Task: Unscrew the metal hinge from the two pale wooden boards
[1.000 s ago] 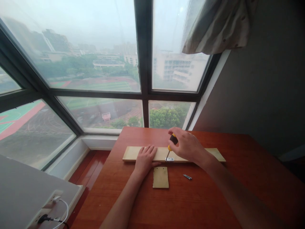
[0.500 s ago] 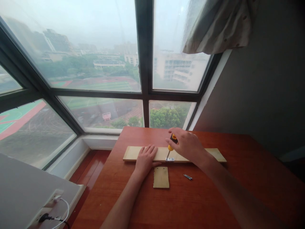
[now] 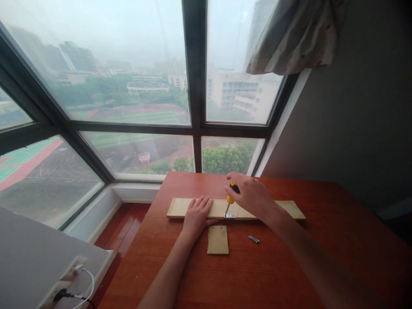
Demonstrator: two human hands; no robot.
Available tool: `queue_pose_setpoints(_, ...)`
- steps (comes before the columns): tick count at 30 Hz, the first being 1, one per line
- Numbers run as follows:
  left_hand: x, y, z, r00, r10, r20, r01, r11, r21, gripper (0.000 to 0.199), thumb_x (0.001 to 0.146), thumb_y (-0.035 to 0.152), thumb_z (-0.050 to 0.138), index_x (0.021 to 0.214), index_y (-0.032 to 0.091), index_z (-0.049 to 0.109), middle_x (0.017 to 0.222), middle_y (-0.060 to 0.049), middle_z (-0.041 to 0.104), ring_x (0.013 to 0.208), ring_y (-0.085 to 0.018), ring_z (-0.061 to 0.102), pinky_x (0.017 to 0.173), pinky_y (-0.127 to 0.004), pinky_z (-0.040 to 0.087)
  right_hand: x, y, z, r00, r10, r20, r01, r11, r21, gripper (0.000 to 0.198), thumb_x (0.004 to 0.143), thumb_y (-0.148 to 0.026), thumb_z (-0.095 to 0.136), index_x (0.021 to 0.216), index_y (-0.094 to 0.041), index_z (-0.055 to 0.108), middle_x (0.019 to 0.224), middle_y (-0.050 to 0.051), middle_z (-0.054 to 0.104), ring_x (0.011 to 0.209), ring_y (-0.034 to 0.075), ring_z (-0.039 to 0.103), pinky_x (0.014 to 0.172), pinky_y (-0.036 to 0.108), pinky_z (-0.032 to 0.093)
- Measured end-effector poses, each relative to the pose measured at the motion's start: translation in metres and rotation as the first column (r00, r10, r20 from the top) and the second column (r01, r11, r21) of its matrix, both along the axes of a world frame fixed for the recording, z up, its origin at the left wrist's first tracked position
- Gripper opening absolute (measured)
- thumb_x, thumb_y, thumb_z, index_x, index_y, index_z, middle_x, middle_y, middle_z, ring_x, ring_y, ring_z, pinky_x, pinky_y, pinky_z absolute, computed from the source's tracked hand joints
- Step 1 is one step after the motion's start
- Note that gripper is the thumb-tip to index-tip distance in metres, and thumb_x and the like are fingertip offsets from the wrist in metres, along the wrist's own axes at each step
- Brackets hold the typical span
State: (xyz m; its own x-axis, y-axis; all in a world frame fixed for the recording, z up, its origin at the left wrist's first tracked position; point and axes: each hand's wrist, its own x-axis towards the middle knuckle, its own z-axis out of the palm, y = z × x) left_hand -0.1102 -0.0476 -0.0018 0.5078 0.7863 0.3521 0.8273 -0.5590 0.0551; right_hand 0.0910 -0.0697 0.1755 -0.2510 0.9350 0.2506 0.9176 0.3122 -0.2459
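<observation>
A long pale wooden board (image 3: 178, 207) lies across the table. My left hand (image 3: 197, 213) rests on it left of its middle, fingers stretched out flat and thumb along the near edge. In my right hand (image 3: 254, 195) is a yellow and black screwdriver (image 3: 230, 199), held by its handle and tilted slightly. Its tip meets the left end of a small metal hinge or plate (image 3: 229, 216) at the board's near edge; any screw under the tip is too small to make out. Nearer me lies a small wooden piece (image 3: 218, 240) with two holes along its far edge.
On the reddish-brown table (image 3: 257, 274), small metal screws or pins (image 3: 253, 239) lie right of the small wooden piece. Beyond the table stand framed windows (image 3: 135, 103). Plugs and cables (image 3: 61, 294) stick out of a wall socket at lower left.
The screwdriver handle has turned a little in my right hand, its tip staying on the metal piece. My left hand keeps its place on the board.
</observation>
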Motion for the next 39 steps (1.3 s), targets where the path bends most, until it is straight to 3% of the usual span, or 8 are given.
queue_pose_setpoints(4, 0.0000, -0.0005, -0.0006, 1.000, 0.004, 0.001, -0.004, 1.000, -0.007, 0.066, 0.073, 0.060, 0.064, 0.126, 0.023, 0.052, 0.133, -0.011, 0.055, 0.122, -0.030, 0.049, 0.101, -0.045, 0.037, 0.0016, 0.0004, -0.0001, 0.995, 0.075, -0.072, -0.076, 0.997, -0.014, 0.038, 0.078, -0.020, 0.054, 0.116, -0.022, 0.051, 0.109, 0.005, 0.064, 0.091, 0.019, 0.061, 0.076, 0.027, 0.042)
queue_pose_setpoints(12, -0.0001, -0.0009, -0.0025, 1.000, 0.007, 0.013, -0.007, 1.000, -0.015, 0.067, 0.073, 0.061, 0.064, 0.127, 0.023, 0.053, 0.133, -0.012, 0.055, 0.122, -0.031, 0.050, 0.102, -0.046, 0.036, -0.0012, 0.0032, 0.0032, 1.000, 0.024, -0.009, -0.024, 1.000, 0.011, 0.019, 0.088, -0.032, 0.048, 0.102, -0.022, 0.058, 0.096, 0.005, 0.066, 0.085, 0.019, 0.061, 0.073, 0.029, 0.040)
queue_pose_setpoints(18, -0.0005, -0.0015, -0.0045, 1.000, 0.008, 0.009, -0.008, 1.000, -0.009, 0.067, 0.075, 0.062, 0.061, 0.128, 0.023, 0.052, 0.134, -0.012, 0.055, 0.121, -0.030, 0.050, 0.102, -0.046, 0.037, -0.0003, 0.0043, 0.0047, 0.987, 0.127, -0.097, -0.130, 0.991, -0.028, 0.035, 0.077, -0.018, 0.053, 0.113, -0.022, 0.053, 0.107, 0.005, 0.064, 0.090, 0.018, 0.059, 0.076, 0.027, 0.041)
queue_pose_setpoints(23, -0.0011, -0.0024, -0.0054, 1.000, 0.005, 0.014, -0.005, 1.000, -0.001, 0.067, 0.075, 0.061, 0.062, 0.130, 0.024, 0.052, 0.134, -0.013, 0.055, 0.122, -0.031, 0.050, 0.102, -0.047, 0.037, -0.0056, 0.0073, 0.0046, 1.000, 0.018, -0.003, -0.018, 1.000, 0.000, 0.026, 0.089, -0.042, 0.048, 0.102, -0.023, 0.058, 0.093, 0.004, 0.065, 0.079, 0.019, 0.060, 0.065, 0.028, 0.039)
queue_pose_setpoints(26, -0.0013, -0.0027, -0.0044, 1.000, 0.008, 0.011, -0.008, 1.000, -0.004, 0.067, 0.074, 0.060, 0.063, 0.129, 0.023, 0.052, 0.134, -0.012, 0.054, 0.123, -0.030, 0.049, 0.103, -0.047, 0.037, -0.0044, 0.0089, 0.0025, 0.999, 0.047, -0.018, -0.047, 0.999, -0.002, 0.020, 0.089, -0.030, 0.046, 0.103, -0.023, 0.056, 0.095, 0.004, 0.066, 0.082, 0.018, 0.061, 0.068, 0.027, 0.039)
queue_pose_setpoints(29, -0.0013, -0.0023, -0.0037, 1.000, 0.010, 0.007, -0.010, 1.000, -0.005, 0.069, 0.073, 0.060, 0.064, 0.129, 0.023, 0.052, 0.134, -0.012, 0.055, 0.122, -0.030, 0.050, 0.103, -0.047, 0.037, -0.0011, 0.0072, 0.0014, 0.994, 0.093, -0.059, -0.093, 0.996, -0.002, 0.035, 0.080, -0.019, 0.050, 0.115, -0.021, 0.051, 0.106, 0.005, 0.064, 0.090, 0.018, 0.061, 0.074, 0.027, 0.040)
queue_pose_setpoints(36, -0.0018, -0.0001, -0.0061, 1.000, -0.004, 0.011, 0.004, 1.000, 0.011, 0.066, 0.075, 0.060, 0.063, 0.128, 0.023, 0.053, 0.133, -0.013, 0.055, 0.121, -0.031, 0.050, 0.102, -0.047, 0.038, -0.0038, 0.0047, 0.0029, 0.999, -0.025, 0.043, 0.024, 0.999, 0.025, 0.025, 0.089, -0.041, 0.046, 0.101, -0.022, 0.057, 0.096, 0.006, 0.064, 0.079, 0.020, 0.062, 0.066, 0.029, 0.040)
queue_pose_setpoints(39, -0.0016, 0.0003, -0.0066, 1.000, 0.001, 0.016, -0.001, 1.000, 0.008, 0.065, 0.075, 0.060, 0.063, 0.127, 0.024, 0.053, 0.134, -0.012, 0.055, 0.122, -0.031, 0.050, 0.102, -0.047, 0.037, -0.0022, 0.0066, 0.0011, 1.000, 0.009, -0.022, -0.008, 1.000, 0.026, 0.023, 0.088, -0.030, 0.048, 0.108, -0.022, 0.055, 0.100, 0.005, 0.065, 0.084, 0.019, 0.062, 0.072, 0.029, 0.041)
